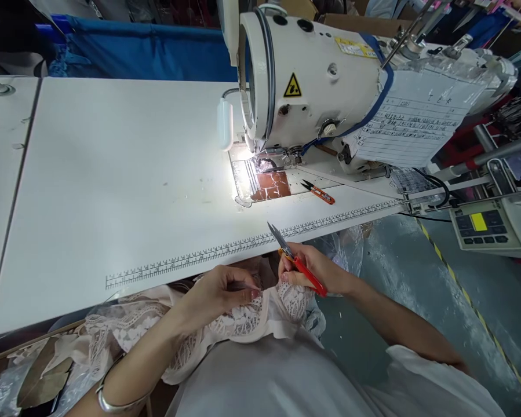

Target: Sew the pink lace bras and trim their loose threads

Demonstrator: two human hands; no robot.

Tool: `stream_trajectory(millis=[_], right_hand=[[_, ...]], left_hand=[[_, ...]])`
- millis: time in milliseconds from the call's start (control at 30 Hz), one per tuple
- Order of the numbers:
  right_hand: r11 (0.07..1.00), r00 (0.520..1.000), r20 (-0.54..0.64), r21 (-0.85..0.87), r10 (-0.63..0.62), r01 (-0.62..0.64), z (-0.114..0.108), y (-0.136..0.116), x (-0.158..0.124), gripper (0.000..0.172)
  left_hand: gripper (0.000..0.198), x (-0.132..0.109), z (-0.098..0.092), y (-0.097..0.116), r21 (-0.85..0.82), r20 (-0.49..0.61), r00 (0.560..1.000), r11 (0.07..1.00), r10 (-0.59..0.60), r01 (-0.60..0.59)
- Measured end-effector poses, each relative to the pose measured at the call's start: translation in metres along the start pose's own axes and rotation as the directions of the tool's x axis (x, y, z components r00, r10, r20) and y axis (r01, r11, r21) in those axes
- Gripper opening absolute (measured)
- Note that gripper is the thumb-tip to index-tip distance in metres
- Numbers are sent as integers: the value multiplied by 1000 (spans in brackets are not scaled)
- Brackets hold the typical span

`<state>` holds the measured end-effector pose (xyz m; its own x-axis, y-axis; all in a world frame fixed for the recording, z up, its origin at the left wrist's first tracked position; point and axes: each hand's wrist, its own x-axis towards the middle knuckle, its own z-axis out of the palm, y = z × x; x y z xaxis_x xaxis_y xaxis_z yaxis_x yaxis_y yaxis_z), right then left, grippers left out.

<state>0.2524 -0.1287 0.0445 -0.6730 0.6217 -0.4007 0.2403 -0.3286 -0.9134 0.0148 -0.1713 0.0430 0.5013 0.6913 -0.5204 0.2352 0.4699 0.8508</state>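
Observation:
A cream lace bra [266,315] lies across my lap, just below the table's front edge. My left hand [219,295] is closed in a pinch on the bra's upper edge near its middle. In my right hand [319,266] is a pair of red-handled scissors [307,274], blades pointing up and left over the table edge. The fingers of that hand also touch the lace of the right-side cup. Exactly what lies between my left fingertips is partly hidden.
A white sewing machine [316,75] stands on the white table [112,174], its needle area lit. Orange thread snips [319,191] lie beside it. A ruler strip [243,245] runs along the front edge. More lace pieces [112,327] are piled at lower left. A control box [481,229] is at right.

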Motion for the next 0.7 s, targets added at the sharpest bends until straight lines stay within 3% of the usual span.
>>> stream_trajectory(millis=[100, 167, 233, 433, 533, 700], right_hand=[[999, 989, -147, -44, -35, 29, 0, -2, -2, 37], [986, 951, -287, -149, -111, 70, -1, -4, -8, 36], [956, 930, -334, -290, -150, 50, -1, -7, -17, 35], [721, 989, -144, -688, -22, -85, 10, -5, -43, 27], [613, 988, -153, -783, -28, -104, 16, 1, -47, 26], [498, 979, -165, -863, -123, -82, 19, 13, -48, 46]], left_hand=[[25, 1, 1, -4, -49, -20, 1000, 999, -18, 17], [25, 1, 2, -6, -83, -42, 998, 996, -46, 42], [26, 1, 2, -8, -108, -61, 996, 992, -64, 57], [29, -2, 2, -13, -102, -67, 997, 995, -29, 22], [29, -2, 4, -17, -126, -89, 996, 992, -20, 9], [32, -1, 10, -28, -204, -101, 995, 979, 4, -24]])
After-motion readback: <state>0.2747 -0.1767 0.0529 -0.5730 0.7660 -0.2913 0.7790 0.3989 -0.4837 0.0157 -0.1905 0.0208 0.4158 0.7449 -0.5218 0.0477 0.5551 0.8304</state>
